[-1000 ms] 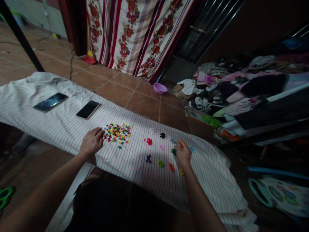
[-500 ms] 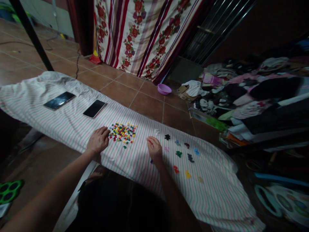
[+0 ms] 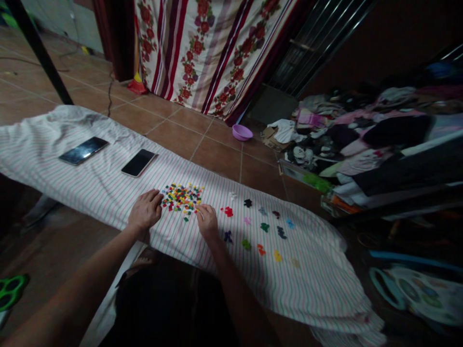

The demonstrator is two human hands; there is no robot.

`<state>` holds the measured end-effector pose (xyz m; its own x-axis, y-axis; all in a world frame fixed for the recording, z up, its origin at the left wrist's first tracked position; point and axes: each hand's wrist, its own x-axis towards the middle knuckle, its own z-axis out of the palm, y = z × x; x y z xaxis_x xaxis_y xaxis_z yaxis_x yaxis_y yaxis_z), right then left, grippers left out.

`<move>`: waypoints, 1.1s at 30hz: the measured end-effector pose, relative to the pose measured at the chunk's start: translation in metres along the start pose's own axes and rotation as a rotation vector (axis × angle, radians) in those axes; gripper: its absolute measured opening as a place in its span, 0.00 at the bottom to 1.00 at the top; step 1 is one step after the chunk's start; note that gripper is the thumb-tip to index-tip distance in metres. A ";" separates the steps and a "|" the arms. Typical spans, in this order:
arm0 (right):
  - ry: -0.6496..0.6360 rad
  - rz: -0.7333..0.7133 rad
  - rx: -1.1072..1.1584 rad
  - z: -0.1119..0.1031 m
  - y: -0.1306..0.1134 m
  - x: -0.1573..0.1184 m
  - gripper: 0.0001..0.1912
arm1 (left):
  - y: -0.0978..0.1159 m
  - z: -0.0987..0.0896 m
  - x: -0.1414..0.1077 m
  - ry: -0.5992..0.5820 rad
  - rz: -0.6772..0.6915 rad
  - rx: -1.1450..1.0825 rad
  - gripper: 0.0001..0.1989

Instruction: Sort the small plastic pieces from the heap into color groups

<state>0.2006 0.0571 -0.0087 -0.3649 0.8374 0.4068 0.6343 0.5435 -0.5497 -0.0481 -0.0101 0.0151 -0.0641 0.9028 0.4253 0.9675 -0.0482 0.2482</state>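
A mixed pile of small coloured pieces (image 3: 182, 196) lies on the striped cloth (image 3: 217, 193). My left hand (image 3: 145, 210) rests at the pile's left edge, palm down, its fingers close together; whether anything is under them is hidden. At the pile's right edge is my right hand (image 3: 207, 221), its fingers pinched, and what they may hold is too small to make out. Right of it are several single-colour clusters, among them red (image 3: 228, 211), black (image 3: 248, 203), dark green (image 3: 265, 227), light green (image 3: 246, 244), orange (image 3: 261, 249) and yellow (image 3: 277, 255).
Two phones lie on the cloth at the left, one near the edge (image 3: 84, 150) and one closer to the pile (image 3: 139, 163). Beyond the cloth, a purple basin (image 3: 242, 132) stands on the tiled floor. Heaped clothes (image 3: 347, 130) fill the right side.
My right hand has moved left from beside the clusters to the mixed pile, uncovering the red, light green and dark blue clusters. My left hand has stayed by the pile. The view has shifted slightly.
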 end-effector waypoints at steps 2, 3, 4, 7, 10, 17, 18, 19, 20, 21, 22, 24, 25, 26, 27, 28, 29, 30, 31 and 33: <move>0.034 0.026 -0.012 0.004 -0.002 -0.002 0.15 | -0.001 0.000 0.000 0.005 0.007 0.014 0.19; 0.049 0.033 -0.017 0.005 -0.003 -0.003 0.15 | -0.001 0.000 0.000 0.009 0.009 0.020 0.19; 0.060 0.040 -0.022 0.005 -0.005 -0.003 0.14 | -0.001 0.000 0.000 0.015 0.012 0.024 0.19; 0.077 0.062 -0.035 0.005 -0.009 -0.004 0.13 | -0.001 0.000 0.000 0.035 0.024 0.030 0.18; 0.070 0.089 -0.044 0.003 -0.012 -0.004 0.10 | -0.001 -0.001 0.000 0.048 0.040 0.033 0.18; 0.061 0.129 -0.046 -0.001 -0.016 -0.005 0.09 | -0.004 0.000 0.001 0.044 0.050 0.021 0.18; 0.064 0.133 -0.045 -0.001 -0.016 -0.005 0.10 | -0.004 0.000 0.001 0.043 0.048 0.018 0.18; 0.067 0.136 -0.044 -0.002 -0.017 -0.005 0.11 | -0.004 0.001 0.001 0.041 0.046 0.017 0.18; 0.071 0.139 -0.043 -0.002 -0.017 -0.005 0.12 | -0.004 0.001 0.000 0.038 0.045 0.015 0.19; 0.074 0.142 -0.040 -0.002 -0.017 -0.005 0.12 | -0.004 0.000 0.000 0.034 0.043 0.013 0.19; 0.076 0.145 -0.034 -0.003 -0.018 -0.005 0.13 | -0.004 0.000 0.001 0.030 0.040 0.010 0.19; 0.082 0.154 -0.016 -0.003 -0.018 -0.004 0.14 | -0.003 0.000 0.001 0.025 0.033 0.005 0.19; 0.087 0.157 -0.004 -0.003 -0.018 -0.004 0.14 | -0.003 -0.001 0.001 0.025 0.033 0.004 0.19; 0.095 0.160 0.011 -0.003 -0.017 -0.004 0.14 | -0.003 -0.001 0.001 0.027 0.035 0.006 0.19; 0.104 0.165 0.027 -0.003 -0.017 -0.005 0.14 | -0.003 -0.001 0.002 0.031 0.039 0.009 0.19; 0.116 0.172 0.045 -0.003 -0.016 -0.005 0.14 | -0.003 -0.001 0.002 0.038 0.046 0.014 0.19; 0.126 0.179 0.065 -0.003 -0.016 -0.006 0.14 | -0.003 -0.001 0.002 0.044 0.053 0.020 0.19; 0.136 0.185 0.084 -0.004 -0.015 -0.006 0.14 | -0.003 -0.001 0.002 0.050 0.058 0.025 0.19; 0.144 0.191 0.100 -0.006 -0.015 -0.007 0.14 | -0.003 -0.001 0.002 0.054 0.062 0.030 0.19; 0.152 0.194 0.118 -0.010 -0.014 -0.008 0.13 | -0.004 0.000 0.002 0.058 0.067 0.035 0.19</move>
<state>0.2018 0.0421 0.0031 -0.1321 0.9131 0.3858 0.5950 0.3844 -0.7059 -0.0519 -0.0085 0.0149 -0.0124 0.8719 0.4895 0.9780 -0.0914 0.1876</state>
